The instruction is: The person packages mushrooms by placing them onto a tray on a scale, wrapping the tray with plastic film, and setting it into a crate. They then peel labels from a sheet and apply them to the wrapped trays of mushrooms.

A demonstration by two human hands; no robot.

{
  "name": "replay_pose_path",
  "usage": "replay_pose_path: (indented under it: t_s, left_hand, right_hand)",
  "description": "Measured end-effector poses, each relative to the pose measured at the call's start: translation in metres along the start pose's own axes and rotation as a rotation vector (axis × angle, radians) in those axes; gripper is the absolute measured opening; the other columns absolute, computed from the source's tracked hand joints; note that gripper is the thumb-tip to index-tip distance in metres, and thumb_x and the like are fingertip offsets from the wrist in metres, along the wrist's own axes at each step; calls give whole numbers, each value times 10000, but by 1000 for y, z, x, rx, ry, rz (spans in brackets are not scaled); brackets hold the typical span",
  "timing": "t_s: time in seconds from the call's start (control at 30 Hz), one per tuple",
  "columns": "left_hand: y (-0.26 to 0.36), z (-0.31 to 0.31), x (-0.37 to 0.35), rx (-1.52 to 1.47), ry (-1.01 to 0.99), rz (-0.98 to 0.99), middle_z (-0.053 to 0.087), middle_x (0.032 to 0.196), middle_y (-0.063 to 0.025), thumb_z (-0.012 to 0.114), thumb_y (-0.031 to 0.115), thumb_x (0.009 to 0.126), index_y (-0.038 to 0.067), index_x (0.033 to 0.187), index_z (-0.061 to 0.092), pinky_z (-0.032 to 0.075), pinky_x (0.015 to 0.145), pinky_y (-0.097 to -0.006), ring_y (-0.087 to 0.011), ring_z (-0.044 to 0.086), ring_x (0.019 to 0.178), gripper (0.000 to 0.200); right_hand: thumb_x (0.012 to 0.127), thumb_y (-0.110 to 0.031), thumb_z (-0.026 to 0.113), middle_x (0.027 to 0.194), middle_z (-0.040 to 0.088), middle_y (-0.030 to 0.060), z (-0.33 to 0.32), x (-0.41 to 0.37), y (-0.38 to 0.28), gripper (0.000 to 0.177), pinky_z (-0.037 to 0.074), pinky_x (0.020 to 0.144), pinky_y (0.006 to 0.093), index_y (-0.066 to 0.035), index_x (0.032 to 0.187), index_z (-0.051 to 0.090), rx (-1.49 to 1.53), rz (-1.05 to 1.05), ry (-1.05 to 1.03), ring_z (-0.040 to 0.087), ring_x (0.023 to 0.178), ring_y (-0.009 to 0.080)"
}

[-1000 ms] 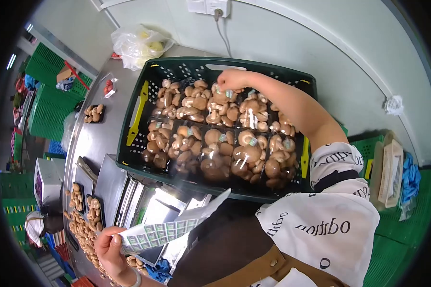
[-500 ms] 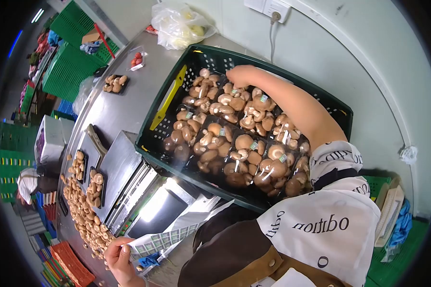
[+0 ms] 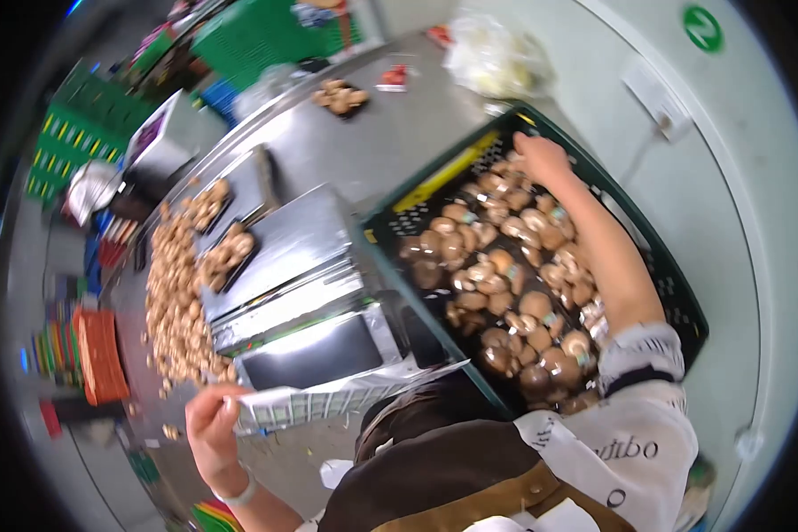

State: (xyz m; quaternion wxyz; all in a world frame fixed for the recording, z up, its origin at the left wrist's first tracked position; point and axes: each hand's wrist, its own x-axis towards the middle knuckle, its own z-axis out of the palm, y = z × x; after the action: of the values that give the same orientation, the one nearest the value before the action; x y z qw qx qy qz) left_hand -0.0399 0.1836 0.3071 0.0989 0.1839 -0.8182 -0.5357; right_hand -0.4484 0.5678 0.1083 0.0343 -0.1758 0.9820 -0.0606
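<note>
A long sheet of labels [image 3: 328,401] stretches from my left hand [image 3: 213,426], whose thumb and fingers pinch its left end. My right hand [image 3: 541,161] reaches into the far corner of a dark green crate [image 3: 417,306]; its fingertips are blurred against the packs, and whether they grip anything is unclear. Wrapped packs of brown mushrooms [image 3: 505,266] fill the crate, several with small green-and-white labels. A metal wrapping machine [image 3: 306,293] stands left of the crate, behind the label sheet.
Loose mushrooms [image 3: 173,301] lie heaped at the left, beside two filled trays [image 3: 226,257]. Another mushroom tray [image 3: 339,97], a small red pack [image 3: 394,78] and a plastic bag [image 3: 496,58] are at the back. A person [image 3: 97,191] is at far left.
The view has turned, shifting the crate right and lower. My left hand still pinches the label sheet, now held flatter along the machine's front. My right hand stays at the crate's far corner.
</note>
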Motion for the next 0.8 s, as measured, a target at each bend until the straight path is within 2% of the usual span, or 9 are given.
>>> replay_pose_path:
  t_s: [0.07,0.13,0.2,0.23,0.33,0.4,0.47,0.53,0.8]
  left_hand:
    - [-2,-3,1,-48,110,10,637,819,-55,611,158,856,-40,853,638,398,705,-236,-116,544,766,200]
    - [2,2,9,-146,143,7,616,826,-28,587,119,869,-35,871,638,385,716,-220,-96,528,782,162]
    - [0,6,16,-130,154,4,597,829,2,552,68,898,-33,902,639,365,700,-208,-64,505,767,133]
    - [-5,4,21,-98,138,40,604,865,-8,553,66,900,-33,953,635,379,733,-213,-72,515,797,139]
    - [-7,8,34,-72,213,181,603,1054,-55,560,67,901,-25,1166,578,411,874,-259,-119,536,950,281]
    - [-31,-7,37,39,371,292,542,1226,-100,580,64,890,12,1298,498,401,958,-320,-170,509,1080,419]
    - [-63,-31,26,253,497,299,562,1169,-87,598,59,882,26,1269,524,432,896,-290,-148,536,987,395]
    - [-104,-49,6,92,488,93,573,908,0,619,70,892,22,1166,588,418,657,-215,-71,503,739,280]
    - [-266,-99,-30,-8,449,-202,645,953,-25,662,83,874,9,1144,611,475,673,-228,-79,580,751,286]
  right_hand:
    - [792,-274,750,868,688,117,-42,-25,-59,380,533,717,343,-44,1038,575,627,-103,-136,680,789,209]
    - [779,-279,771,1054,668,108,-75,-73,-130,510,519,810,311,-33,1174,563,1186,-419,-413,656,925,179]
    - [779,-256,760,1219,588,128,-93,-111,-184,582,494,895,352,-52,1270,524,950,-970,-420,558,1141,239]
    - [793,-309,747,1158,612,155,-93,-126,-203,550,492,864,370,-50,1232,540,821,-1070,-297,593,1078,292]
    - [828,-285,721,880,643,173,-82,-110,-226,345,492,731,356,-2,992,612,693,-877,-419,654,821,277]
    - [820,-171,702,839,669,114,-59,-78,-219,260,487,702,313,-3,1004,629,1118,-728,-292,621,745,180]
    - [839,-130,690,966,689,82,-59,-43,-212,286,506,787,316,43,1060,631,1420,-319,-343,624,854,138]
    - [860,-105,665,1005,678,80,-42,-1,-200,284,486,824,303,24,1109,619,1577,-165,-241,623,883,143]
    - [884,5,568,1103,645,144,58,121,-163,327,510,804,402,39,1209,563,1594,271,23,639,927,258]
